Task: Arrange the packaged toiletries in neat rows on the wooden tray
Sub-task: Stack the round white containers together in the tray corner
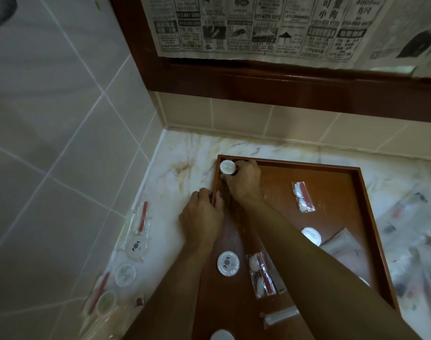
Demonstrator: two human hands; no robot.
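A wooden tray (332,173) lies on the marble counter. My right hand (244,182) pinches a small round white packet (227,167) in the tray's far left corner. My left hand (202,217) grips the tray's left rim, thumb inside. Loose in the tray are a round white packet with a dark emblem (228,263), two clear sachets with red sticks (303,196) (261,274), another round white packet (311,235) partly behind my forearm, a flat clear packet (344,246) and a clear tube packet (279,316).
Several more packets lie on the counter left of the tray: a red-stick sachet (142,218), round packets (136,246) (125,274) (106,301). Tiled walls (62,143) meet at the corner. A wood-framed panel covered in newspaper (258,28) hangs behind. Blurred packets lie on the right counter (411,241).
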